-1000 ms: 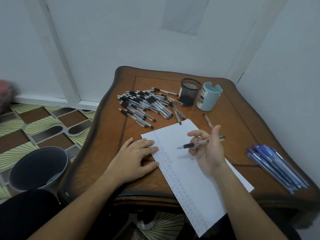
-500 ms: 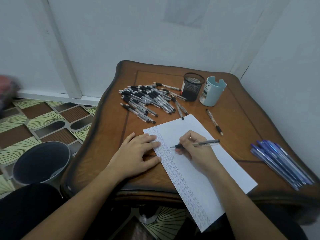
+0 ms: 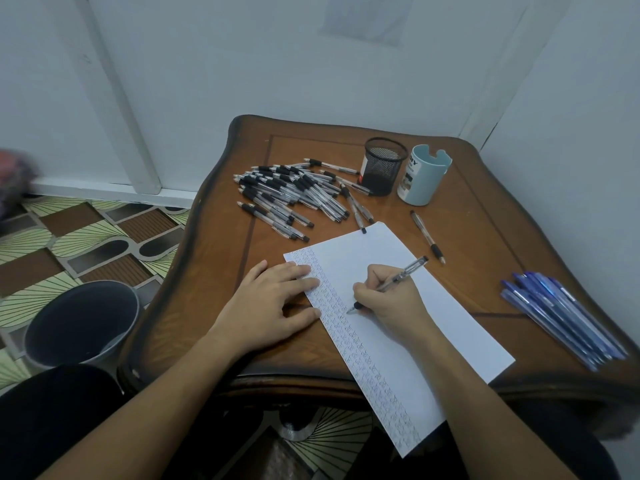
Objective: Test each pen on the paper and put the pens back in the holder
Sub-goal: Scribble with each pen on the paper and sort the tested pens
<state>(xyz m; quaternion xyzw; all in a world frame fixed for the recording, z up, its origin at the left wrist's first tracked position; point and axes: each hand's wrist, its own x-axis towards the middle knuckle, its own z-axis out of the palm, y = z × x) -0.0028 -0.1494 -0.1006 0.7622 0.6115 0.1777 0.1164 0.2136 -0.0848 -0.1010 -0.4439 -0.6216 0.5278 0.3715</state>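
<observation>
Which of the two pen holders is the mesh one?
The black holder, left of the pale blue holder, beside the pen pile; the blue one has solid walls.

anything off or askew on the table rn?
Paper lies askew, near end overhanging the table edge. One stray pen lies alone between paper and blue holder, apart from the pen pile. Nothing looks spilled or broken.

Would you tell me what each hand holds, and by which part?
The right hand grips a clear pen near its tip; the left hand holds nothing, pressing the paper.
</observation>
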